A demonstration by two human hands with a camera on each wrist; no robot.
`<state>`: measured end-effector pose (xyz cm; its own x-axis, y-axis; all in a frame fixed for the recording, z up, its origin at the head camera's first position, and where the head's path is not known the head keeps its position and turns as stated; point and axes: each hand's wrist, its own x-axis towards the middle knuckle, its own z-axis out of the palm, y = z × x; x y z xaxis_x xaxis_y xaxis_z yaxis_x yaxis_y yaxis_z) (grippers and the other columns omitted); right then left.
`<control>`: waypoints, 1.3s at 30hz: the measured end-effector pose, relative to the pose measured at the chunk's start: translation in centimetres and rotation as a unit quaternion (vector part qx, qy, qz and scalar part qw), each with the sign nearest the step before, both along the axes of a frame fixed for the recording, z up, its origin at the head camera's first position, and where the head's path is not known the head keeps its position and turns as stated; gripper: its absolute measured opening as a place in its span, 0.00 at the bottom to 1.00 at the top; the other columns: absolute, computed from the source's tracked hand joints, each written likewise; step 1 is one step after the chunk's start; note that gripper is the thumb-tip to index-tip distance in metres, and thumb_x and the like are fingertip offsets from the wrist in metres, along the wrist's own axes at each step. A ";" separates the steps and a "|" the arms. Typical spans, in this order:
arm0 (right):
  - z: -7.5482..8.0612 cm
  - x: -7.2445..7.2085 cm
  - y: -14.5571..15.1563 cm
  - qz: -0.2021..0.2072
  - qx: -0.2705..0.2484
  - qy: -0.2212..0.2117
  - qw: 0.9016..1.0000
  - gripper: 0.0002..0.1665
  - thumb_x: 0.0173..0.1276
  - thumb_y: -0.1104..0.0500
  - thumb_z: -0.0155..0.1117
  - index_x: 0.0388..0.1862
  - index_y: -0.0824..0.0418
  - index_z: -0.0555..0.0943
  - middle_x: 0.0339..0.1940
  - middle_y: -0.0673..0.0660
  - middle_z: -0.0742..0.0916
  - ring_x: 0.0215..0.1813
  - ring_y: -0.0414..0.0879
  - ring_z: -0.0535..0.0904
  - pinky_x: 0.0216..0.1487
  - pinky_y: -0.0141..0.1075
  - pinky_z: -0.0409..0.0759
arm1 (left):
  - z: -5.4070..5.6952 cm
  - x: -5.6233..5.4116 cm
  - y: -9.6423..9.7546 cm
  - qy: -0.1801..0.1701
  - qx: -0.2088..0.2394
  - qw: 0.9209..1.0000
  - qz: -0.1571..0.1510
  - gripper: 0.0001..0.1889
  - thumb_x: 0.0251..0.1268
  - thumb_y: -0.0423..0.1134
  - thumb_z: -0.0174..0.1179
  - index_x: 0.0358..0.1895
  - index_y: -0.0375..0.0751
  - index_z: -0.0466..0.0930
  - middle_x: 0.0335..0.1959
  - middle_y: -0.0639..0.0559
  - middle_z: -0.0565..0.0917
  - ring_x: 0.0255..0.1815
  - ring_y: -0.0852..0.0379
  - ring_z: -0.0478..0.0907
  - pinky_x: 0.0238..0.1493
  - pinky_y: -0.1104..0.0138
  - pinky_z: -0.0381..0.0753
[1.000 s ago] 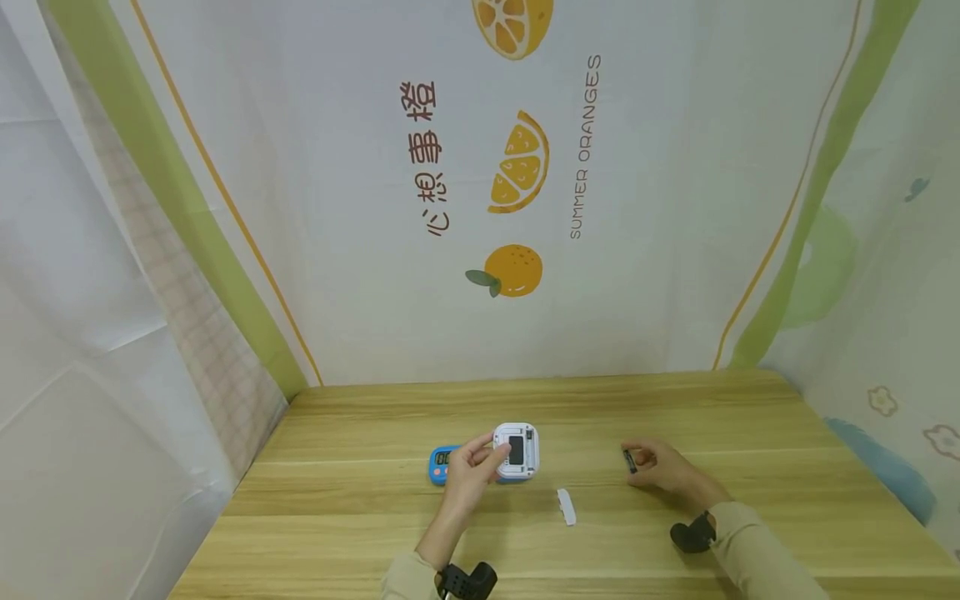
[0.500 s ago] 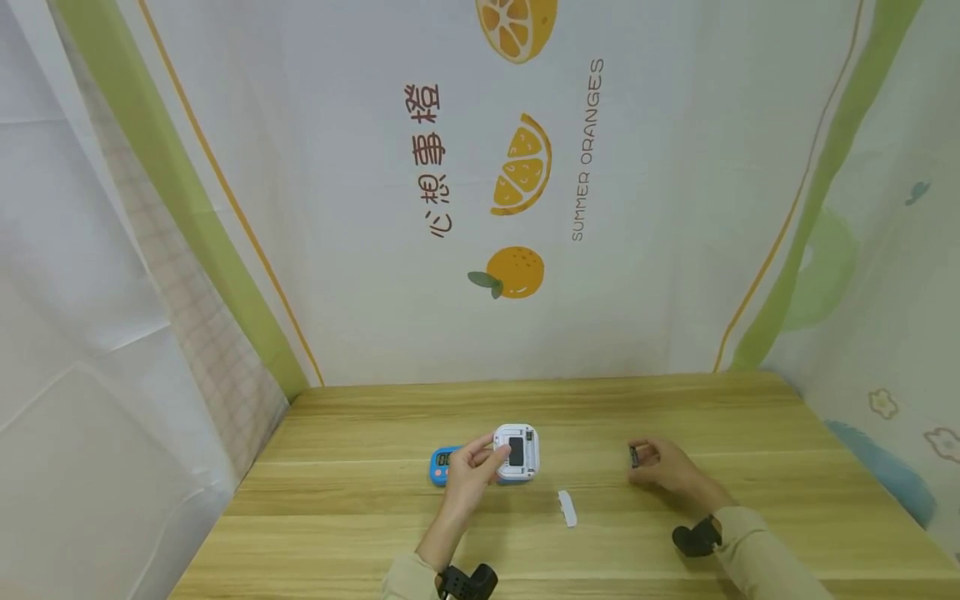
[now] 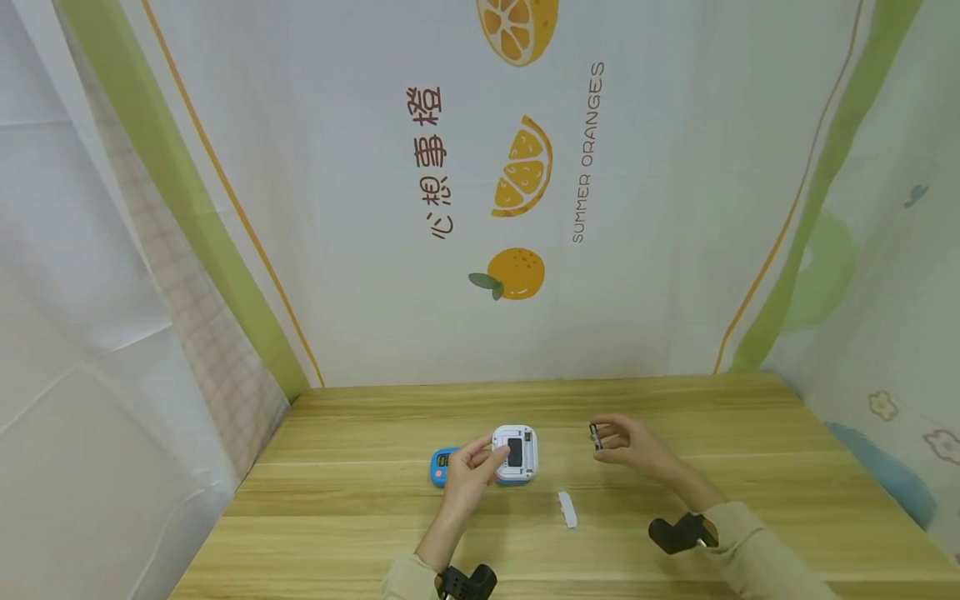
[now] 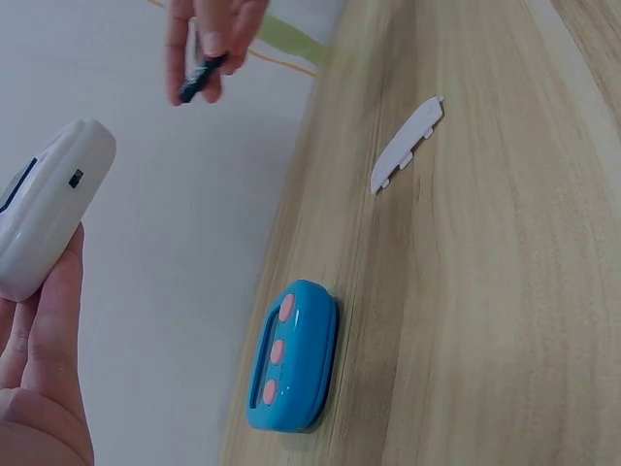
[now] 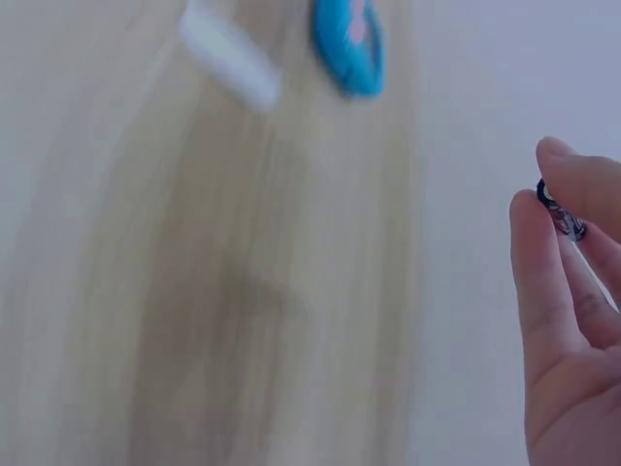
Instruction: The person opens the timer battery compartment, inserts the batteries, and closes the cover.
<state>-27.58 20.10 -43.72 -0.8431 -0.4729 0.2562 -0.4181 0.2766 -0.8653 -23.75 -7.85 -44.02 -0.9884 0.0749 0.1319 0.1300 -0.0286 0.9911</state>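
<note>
In the head view my left hand (image 3: 468,477) holds up a square, white-backed electronic device (image 3: 515,448), thumb on its back and fingers behind. Its narrow battery slot at the right side lies uncovered. My right hand (image 3: 628,447) pinches a small dark cylindrical battery (image 3: 596,437) between thumb and fingertips, to the right of the device and apart from it. One end of the battery (image 5: 548,191) shows in the right wrist view. A slim white battery cover (image 3: 567,510) with small tabs lies on the table between the hands.
A blue digital timer (image 4: 303,361) with pink buttons lies on the wooden table (image 3: 360,500), partly behind my left hand in the head view. Each wrist bears a black camera (image 3: 681,533). A white curtain with orange prints (image 3: 517,273) hangs behind the table's far edge.
My right hand has moved left and slightly up with the battery, closer to the device. My left hand keeps its hold on the device in nearly the same place.
</note>
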 end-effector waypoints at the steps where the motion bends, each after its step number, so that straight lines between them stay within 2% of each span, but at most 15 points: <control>1: 0.3 0.2 -0.5 0.005 -0.006 -0.005 1.000 0.29 0.57 0.67 0.62 0.55 0.77 0.64 0.43 0.73 0.77 0.42 0.62 0.77 0.38 0.36 0.80 | 0.0 0.0 0.0 0.000 0.000 1.000 0.001 0.24 0.58 0.40 0.59 0.56 0.29 0.69 0.35 0.38 0.82 0.24 0.64 0.76 0.30 0.68 0.80; 5: 1.3 0.9 -2.2 0.015 -0.030 -0.027 0.999 0.29 0.57 0.67 0.62 0.56 0.75 0.65 0.45 0.72 0.76 0.44 0.65 0.75 0.38 0.36 0.80 | -0.1 0.0 0.1 -0.001 0.007 1.000 -0.002 0.24 0.58 0.39 0.59 0.55 0.29 0.69 0.34 0.40 0.82 0.25 0.63 0.77 0.31 0.70 0.79; 11: 2.1 1.6 -4.5 0.025 -0.047 -0.021 0.998 0.30 0.54 0.67 0.65 0.55 0.75 0.66 0.43 0.73 0.76 0.41 0.57 0.78 0.38 0.33 0.79 | 1.7 1.1 0.5 -0.004 0.011 1.000 0.000 0.22 0.58 0.34 0.57 0.54 0.24 0.69 0.33 0.37 0.82 0.26 0.62 0.77 0.31 0.69 0.80; 13: 2.2 1.9 -5.2 0.040 -0.056 -0.015 0.997 0.30 0.54 0.68 0.65 0.54 0.76 0.66 0.42 0.73 0.76 0.40 0.55 0.78 0.38 0.33 0.79 | 2.0 1.3 0.7 -0.003 0.009 1.000 0.003 0.22 0.58 0.34 0.57 0.53 0.24 0.69 0.33 0.36 0.81 0.25 0.63 0.76 0.31 0.69 0.80; 18: 2.3 2.3 -6.6 0.067 -0.057 0.020 0.996 0.28 0.54 0.68 0.64 0.53 0.76 0.68 0.39 0.69 0.78 0.38 0.51 0.79 0.37 0.33 0.80 | 0.6 0.4 0.8 0.001 0.020 1.000 0.005 0.22 0.58 0.35 0.58 0.53 0.25 0.70 0.33 0.37 0.82 0.25 0.63 0.77 0.29 0.70 0.79; 23: 2.2 2.7 -7.5 0.051 -0.039 0.036 0.997 0.29 0.52 0.69 0.66 0.53 0.75 0.69 0.35 0.64 0.80 0.36 0.48 0.79 0.37 0.33 0.80 | -0.3 -0.2 1.0 -0.003 0.021 0.999 0.023 0.23 0.57 0.37 0.59 0.54 0.27 0.70 0.33 0.41 0.82 0.25 0.64 0.76 0.27 0.74 0.77; 32: 2.2 3.4 -8.1 0.030 -0.054 0.013 0.998 0.27 0.51 0.71 0.66 0.50 0.76 0.68 0.32 0.64 0.79 0.32 0.42 0.78 0.34 0.32 0.80 | -0.3 -0.2 1.1 -0.008 0.040 0.999 0.033 0.23 0.57 0.37 0.59 0.54 0.27 0.70 0.33 0.40 0.82 0.26 0.64 0.77 0.29 0.73 0.79; 39: 1.7 3.1 -8.4 0.008 -0.060 0.020 0.998 0.23 0.50 0.68 0.68 0.44 0.74 0.71 0.30 0.61 0.79 0.29 0.39 0.77 0.32 0.32 0.80 | -0.1 0.0 1.2 -0.003 0.025 0.999 0.037 0.23 0.57 0.38 0.60 0.54 0.27 0.70 0.33 0.40 0.82 0.25 0.65 0.76 0.28 0.74 0.78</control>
